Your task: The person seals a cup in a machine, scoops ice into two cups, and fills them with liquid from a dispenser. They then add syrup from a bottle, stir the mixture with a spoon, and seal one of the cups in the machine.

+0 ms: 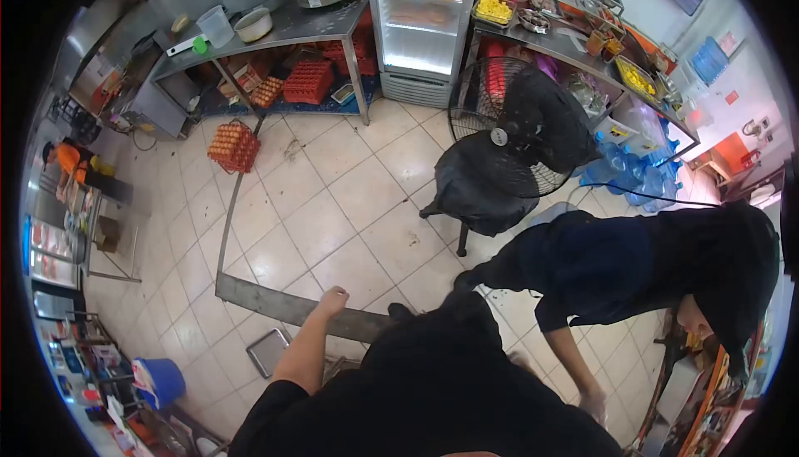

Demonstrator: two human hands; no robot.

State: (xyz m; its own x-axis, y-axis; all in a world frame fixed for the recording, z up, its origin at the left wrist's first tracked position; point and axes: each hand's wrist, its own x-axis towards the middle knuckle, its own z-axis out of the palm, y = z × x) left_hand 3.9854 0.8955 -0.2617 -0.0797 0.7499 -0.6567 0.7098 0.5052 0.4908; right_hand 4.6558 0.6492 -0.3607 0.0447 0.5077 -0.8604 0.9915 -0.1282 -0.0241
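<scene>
My left hand (334, 300) hangs out in front of my body, over the tiled floor. Its fingers are curled in loosely and nothing shows in them. Below it a flat grey strip (287, 305) crosses the floor, and a metal-rimmed rectangular frame (267, 352) lies to the left of my forearm. Only a small blurred patch of my right hand (523, 363) seems to show beside my dark shirt; its fingers are hidden. To the right, a co-worker (620, 261) in dark clothes bends over, one hand (593, 404) reaching down near a counter.
Stacked egg trays (234, 147) stand on the floor. A large black fan (503, 132) stands ahead, near a lit fridge (420, 20). Blue water jugs (637, 170) are at right, a blue bucket (160, 382) at lower left. Another person (71, 161) works at far left.
</scene>
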